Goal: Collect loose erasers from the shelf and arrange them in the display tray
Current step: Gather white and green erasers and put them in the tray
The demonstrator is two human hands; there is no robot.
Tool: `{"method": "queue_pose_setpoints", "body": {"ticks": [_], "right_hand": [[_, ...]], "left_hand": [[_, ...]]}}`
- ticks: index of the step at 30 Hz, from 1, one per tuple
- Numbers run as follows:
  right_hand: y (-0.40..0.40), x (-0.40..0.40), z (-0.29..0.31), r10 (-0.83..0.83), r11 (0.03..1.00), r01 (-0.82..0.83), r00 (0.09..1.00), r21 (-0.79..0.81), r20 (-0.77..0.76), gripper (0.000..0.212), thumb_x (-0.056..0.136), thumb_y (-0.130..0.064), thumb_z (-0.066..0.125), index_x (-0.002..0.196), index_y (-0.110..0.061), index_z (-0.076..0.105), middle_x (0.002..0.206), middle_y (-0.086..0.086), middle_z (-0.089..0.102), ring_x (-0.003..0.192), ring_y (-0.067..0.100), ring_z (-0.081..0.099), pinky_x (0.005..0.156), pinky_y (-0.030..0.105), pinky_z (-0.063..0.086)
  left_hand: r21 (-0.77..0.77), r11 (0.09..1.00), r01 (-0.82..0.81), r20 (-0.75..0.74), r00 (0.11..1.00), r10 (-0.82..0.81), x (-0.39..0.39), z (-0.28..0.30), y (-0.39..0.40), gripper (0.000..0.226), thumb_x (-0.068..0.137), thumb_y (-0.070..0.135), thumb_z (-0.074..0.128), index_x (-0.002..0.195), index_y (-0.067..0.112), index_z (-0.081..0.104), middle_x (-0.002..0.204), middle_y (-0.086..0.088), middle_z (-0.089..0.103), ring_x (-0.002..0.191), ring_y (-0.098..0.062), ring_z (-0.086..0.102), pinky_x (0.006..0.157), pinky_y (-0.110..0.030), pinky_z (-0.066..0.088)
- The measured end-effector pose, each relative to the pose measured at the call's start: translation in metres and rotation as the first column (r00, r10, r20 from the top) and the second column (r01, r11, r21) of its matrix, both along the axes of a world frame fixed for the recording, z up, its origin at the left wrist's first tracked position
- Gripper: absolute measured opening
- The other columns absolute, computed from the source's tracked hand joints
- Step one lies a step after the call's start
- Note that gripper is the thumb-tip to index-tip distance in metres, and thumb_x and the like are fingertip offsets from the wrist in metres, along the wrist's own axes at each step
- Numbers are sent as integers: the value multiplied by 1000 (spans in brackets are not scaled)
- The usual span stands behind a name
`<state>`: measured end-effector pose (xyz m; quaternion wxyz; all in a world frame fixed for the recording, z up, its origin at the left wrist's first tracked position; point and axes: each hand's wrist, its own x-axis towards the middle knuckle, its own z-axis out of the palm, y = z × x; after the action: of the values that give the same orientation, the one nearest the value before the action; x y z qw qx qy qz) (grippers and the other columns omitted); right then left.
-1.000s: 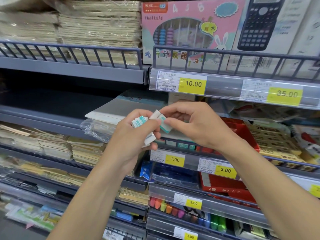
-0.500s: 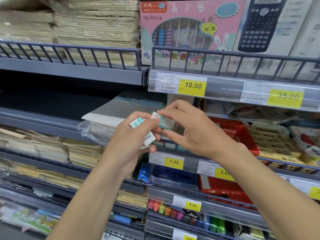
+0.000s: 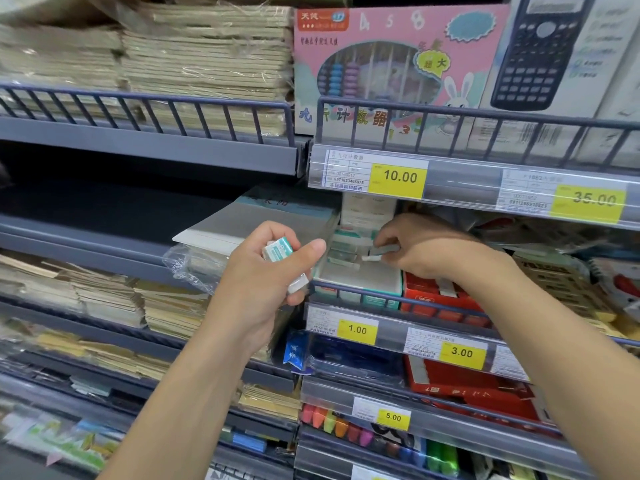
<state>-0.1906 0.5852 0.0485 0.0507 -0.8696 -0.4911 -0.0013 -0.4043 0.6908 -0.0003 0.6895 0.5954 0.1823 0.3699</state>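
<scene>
The left hand (image 3: 263, 282) grips a small bunch of erasers (image 3: 278, 249) in curled fingers, just at nine o'clock of the display tray (image 3: 360, 278). The right hand (image 3: 426, 247) reaches over the tray from three o'clock, pinching what looks like one eraser (image 3: 382, 251), blurred, above the rows already lying inside.

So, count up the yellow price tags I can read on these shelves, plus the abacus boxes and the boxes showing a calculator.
Yellow tags: 5 (10.00, 35.00, 1.00, 3.00, 5.00)
Abacus box: 1
Calculator box: 1
Total: 7
</scene>
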Motion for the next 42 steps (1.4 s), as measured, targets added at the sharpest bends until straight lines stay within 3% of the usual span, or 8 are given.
{"method": "queue_pose_setpoints", "body": {"ticks": [7, 16, 20, 23, 27, 34, 36, 42], "right_hand": [[18, -5, -6, 58, 993, -46, 993, -112, 101, 30, 90, -4, 57, 107, -22, 75, 119, 1, 66, 107, 27, 63, 91, 32, 53], [19, 0, -10, 44, 996, -43, 999, -83, 18, 15, 86, -20, 70, 82, -33, 66, 108, -8, 71, 99, 18, 64, 86, 28, 52], [15, -5, -10, 56, 998, -57, 998, 13, 17, 13, 93, -32, 63, 99, -27, 73, 110, -9, 71, 104, 18, 64, 90, 28, 51], [8, -23, -7, 198, 936, -147, 971, 321, -134, 19, 93, -36, 64, 111, -35, 71, 106, -22, 68, 98, 1, 63, 83, 19, 45], [-4, -56, 3, 544, 770, -274, 754, 577, -368, 28, 96, -23, 66, 122, -31, 69, 109, -18, 73, 90, -2, 66, 79, 15, 49], [-10, -74, 3, 542, 745, -177, 722, 643, -430, 35, 91, -9, 71, 124, -19, 67, 110, -6, 72, 81, 6, 65, 83, 31, 57], [-12, -79, -3, 550, 760, -222, 721, 611, -421, 41, 88, -14, 74, 126, -23, 64, 104, -9, 70, 84, 6, 65, 79, 26, 56], [-5, -91, -21, 486, 763, -325, 859, 558, -164, 57, 85, -32, 75, 139, -29, 57, 114, -16, 51, 97, 0, 57, 82, 16, 45]], "left_hand": [[0, 1000, 20, -6, 1000, -20, 1, -1, 3, 37, 79, 23, 88, 69, 25, 53, 62, 3, 51, 52, -11, 46, 44, -23, 39], [-67, 991, 112, -8, 994, -113, -1, 2, 0, 23, 72, 10, 69, 79, 31, 63, 95, -6, 50, 78, -19, 51, 62, -23, 50], [-49, 991, 125, -18, 992, -126, -3, 0, 1, 25, 89, 5, 74, 96, 28, 66, 97, -10, 59, 68, -14, 59, 65, -24, 53], [-44, 993, 113, -6, 993, -114, -5, 1, 0, 22, 92, 10, 75, 108, 19, 64, 91, -10, 66, 62, -11, 61, 57, -23, 52], [9, 991, 137, -16, 991, -136, -7, 2, -1, 24, 89, 20, 77, 110, 16, 65, 86, -13, 71, 64, -16, 59, 50, -23, 46], [-9, 999, 44, -12, 999, -44, -8, 1, 1, 28, 78, 33, 84, 98, 22, 69, 88, -14, 76, 68, -27, 62, 48, -26, 49], [-32, 999, 16, -11, 1000, -17, -7, 0, 1, 33, 76, 33, 86, 99, 19, 66, 87, -12, 76, 65, -23, 65, 44, -25, 48], [-25, 999, -47, -49, 998, 46, -3, -4, 2, 27, 87, 28, 82, 100, 14, 63, 85, -11, 74, 59, -19, 67, 43, -25, 50]]}}
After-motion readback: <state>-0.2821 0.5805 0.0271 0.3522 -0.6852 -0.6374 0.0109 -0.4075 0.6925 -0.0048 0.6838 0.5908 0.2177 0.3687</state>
